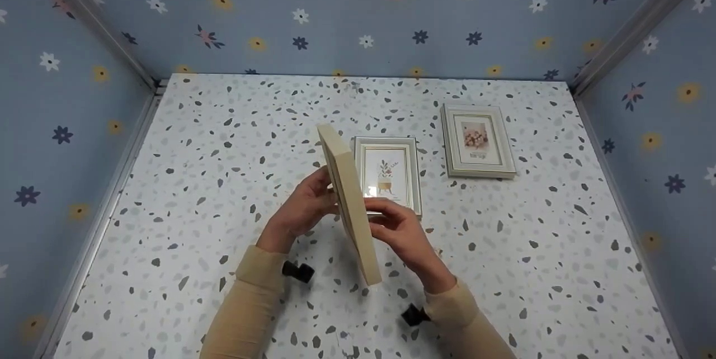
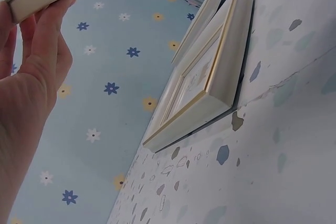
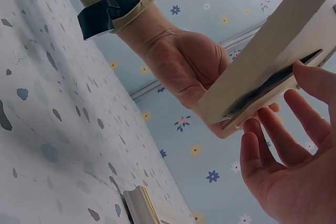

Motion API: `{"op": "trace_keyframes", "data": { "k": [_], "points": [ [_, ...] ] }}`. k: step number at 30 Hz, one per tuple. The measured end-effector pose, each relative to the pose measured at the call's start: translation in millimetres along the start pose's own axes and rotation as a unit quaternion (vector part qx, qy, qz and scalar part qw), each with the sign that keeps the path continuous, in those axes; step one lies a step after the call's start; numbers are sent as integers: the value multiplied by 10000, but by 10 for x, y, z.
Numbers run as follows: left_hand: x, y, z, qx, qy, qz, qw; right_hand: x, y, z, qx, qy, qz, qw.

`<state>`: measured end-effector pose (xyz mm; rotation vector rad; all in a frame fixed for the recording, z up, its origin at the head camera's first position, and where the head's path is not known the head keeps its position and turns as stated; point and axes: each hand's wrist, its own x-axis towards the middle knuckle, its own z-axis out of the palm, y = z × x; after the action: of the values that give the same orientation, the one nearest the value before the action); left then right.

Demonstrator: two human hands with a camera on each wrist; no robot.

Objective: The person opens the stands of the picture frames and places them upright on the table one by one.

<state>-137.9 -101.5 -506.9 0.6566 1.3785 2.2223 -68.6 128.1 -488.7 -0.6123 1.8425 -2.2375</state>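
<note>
While my head feed looks down over the arms, the tan sleeves (image 1: pixel 246 297) come nearest, with a black band (image 3: pixel 110 11) at the right wrist view's visible cuff. Just beyond, a picture frame (image 1: pixel 355 202) is raised off the counter (image 1: pixel 537 236) between the two hands, turned on edge, so I see mostly its thick, pale side. The left hand (image 1: pixel 305 205) grasps it, fingers (image 2: pixel 50 30) bent around its edge; I judge that this hand bears the weight. The right hand (image 1: pixel 405 236) is at the other face, its thumb (image 3: pixel 317 82) against a thin flap (image 3: pixel 262 100) standing slightly away from the frame. Whether its bent fingers pinch the flap or merely touch it, I cannot tell. The sideways turn, I reckon, gives each hand its own face to reach.

Farther on, a plant print (image 1: pixel 389 169) lies face up in its frame, partly behind the right hand and the raised frame; that is my tightest spot for moving. Beyond it to the right, a flower print (image 1: pixel 478 141) lies face up too, short of the counter's back edge. Most room lies to the left, up to the side wall (image 1: pixel 72 169); the back wall (image 1: pixel 363 12) closes the far edge.
</note>
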Motion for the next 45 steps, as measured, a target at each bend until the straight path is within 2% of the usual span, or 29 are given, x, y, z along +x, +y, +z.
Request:
{"op": "trace_keyframes", "data": {
  "k": [8, 17, 27, 33, 45],
  "points": [
    [-18, -2, 14, -104, 115, -46, 9999, 15, 64, 9, -70, 93, -254, 9996],
    [-30, -1, 14, 212, 248, -157, 9993, 22, 103, 17, 204, 164, 169, 9995],
    [-29, -23, 17, 25, 227, -148, 9996, 40, 127, -29, -70, 73, 408, 9991],
    [-33, -31, 26, 72, 250, -203, 9995, 53, 105, -66, -346, -66, 417, 9985],
    [-24, -60, 28, -232, 177, -216, 9993, 16, 131, -113, 80, -162, 378, 9991]
  ]
}}
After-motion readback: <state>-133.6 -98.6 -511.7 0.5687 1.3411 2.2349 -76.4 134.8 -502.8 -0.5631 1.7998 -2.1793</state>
